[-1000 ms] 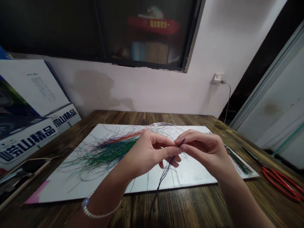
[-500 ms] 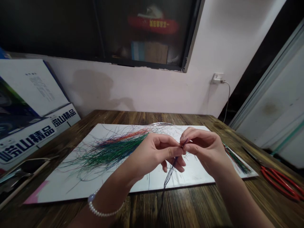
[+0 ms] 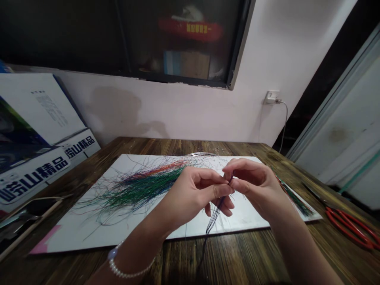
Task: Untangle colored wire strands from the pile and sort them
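Observation:
Thumb and forefinger of my left hand (image 3: 202, 190) pinch a small bunch of thin dark purple wires (image 3: 213, 219), whose long ends hang below over the board's front edge. From the other side, my right hand (image 3: 255, 182) pinches the short upper end of the same bunch; the fingertips of both hands nearly meet. Under the hands lies a white board (image 3: 89, 237). Left of my hands, a loose pile of green, blue, purple and orange-red wires (image 3: 142, 190) spreads over it. A smaller bundle of green and red wires (image 3: 298, 198) lies beyond my right wrist.
Red-handled scissors (image 3: 350, 225) rest on the wooden table (image 3: 237, 261) at the right. Metal tools (image 3: 20, 221) lie at the left edge, near printed boxes (image 3: 44, 166). Wire rings (image 3: 202, 154) sit at the board's far edge. A wall socket (image 3: 272, 97) holds a plugged cable.
Both hands keep their pinch on the purple wires. My right fingertips have shifted slightly, curling closer around the upper end; the rest stays in place.

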Demonstrator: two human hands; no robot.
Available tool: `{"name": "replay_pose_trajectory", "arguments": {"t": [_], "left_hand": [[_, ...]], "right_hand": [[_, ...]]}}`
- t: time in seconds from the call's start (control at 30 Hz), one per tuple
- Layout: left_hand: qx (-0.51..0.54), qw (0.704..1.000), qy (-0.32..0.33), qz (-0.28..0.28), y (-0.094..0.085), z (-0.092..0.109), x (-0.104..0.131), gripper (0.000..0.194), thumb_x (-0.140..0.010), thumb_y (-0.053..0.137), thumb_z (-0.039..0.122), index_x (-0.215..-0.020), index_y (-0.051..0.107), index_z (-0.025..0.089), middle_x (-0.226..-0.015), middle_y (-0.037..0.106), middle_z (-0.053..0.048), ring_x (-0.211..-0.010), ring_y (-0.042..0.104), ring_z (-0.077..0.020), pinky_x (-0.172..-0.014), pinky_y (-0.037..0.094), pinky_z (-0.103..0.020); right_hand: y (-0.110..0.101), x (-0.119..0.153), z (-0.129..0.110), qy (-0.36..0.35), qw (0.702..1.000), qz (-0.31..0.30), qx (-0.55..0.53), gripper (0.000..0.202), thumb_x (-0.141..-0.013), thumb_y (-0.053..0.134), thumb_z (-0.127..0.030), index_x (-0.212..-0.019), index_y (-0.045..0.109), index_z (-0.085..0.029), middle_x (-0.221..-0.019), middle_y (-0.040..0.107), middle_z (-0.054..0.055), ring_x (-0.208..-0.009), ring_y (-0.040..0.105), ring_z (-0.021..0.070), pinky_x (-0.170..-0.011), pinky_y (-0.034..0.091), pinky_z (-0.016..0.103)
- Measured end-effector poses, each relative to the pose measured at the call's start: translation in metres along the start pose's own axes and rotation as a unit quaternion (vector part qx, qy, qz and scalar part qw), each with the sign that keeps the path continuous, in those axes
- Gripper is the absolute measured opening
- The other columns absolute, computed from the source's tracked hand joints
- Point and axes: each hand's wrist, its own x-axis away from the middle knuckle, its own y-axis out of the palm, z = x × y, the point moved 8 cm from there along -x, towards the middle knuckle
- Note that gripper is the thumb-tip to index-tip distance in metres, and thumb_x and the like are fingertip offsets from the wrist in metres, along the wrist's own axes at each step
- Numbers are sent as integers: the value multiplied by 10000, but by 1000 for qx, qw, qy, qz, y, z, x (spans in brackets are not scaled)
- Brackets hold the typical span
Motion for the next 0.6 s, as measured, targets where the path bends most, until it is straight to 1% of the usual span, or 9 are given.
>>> {"name": "replay_pose_trajectory", "arguments": {"t": [0.07,0.13,0.3,0.5,0.6], "left_hand": [[12,1000,-4,-7,2,-2,0,149,-799,625,246,-694,629,141,-614,666,-8,-539,637,-106,-406,349,-161],[23,1000,-10,-13,3,-3,0,160,-812,610,247,-692,622,142,-616,665,-6,-544,640,-102,-404,344,-156],[36,999,-12,-11,4,-3,0,168,-791,641,275,-693,622,140,-617,666,-12,-540,639,-110,-400,342,-164],[46,999,-7,-13,6,-5,-1,161,-782,656,285,-710,629,143,-613,663,-10,-534,636,-112,-399,335,-169],[20,1000,12,2,5,-4,0,159,-797,640,277,-710,618,145,-604,658,-1,-530,629,-106,-408,336,-171]], "right_hand": [[1,-1,-1,-6,1000,-19,-7,95,-745,705,-168,-811,692,-236,-767,613,0,-708,579,117,-572,504,236],[1,-1,-1,-12,1000,-25,-8,69,-742,708,-176,-773,687,-233,-762,603,0,-693,571,119,-559,498,246],[-2,1,-4,-47,998,7,28,42,-752,696,-207,-765,663,-230,-736,590,4,-666,557,127,-543,500,260],[1,4,-13,-109,992,34,61,61,-775,663,-178,-772,644,-236,-709,546,-3,-648,530,128,-533,491,256],[0,4,-16,-117,990,27,71,70,-782,654,-166,-762,640,-232,-718,550,3,-685,532,138,-565,481,266]]}}
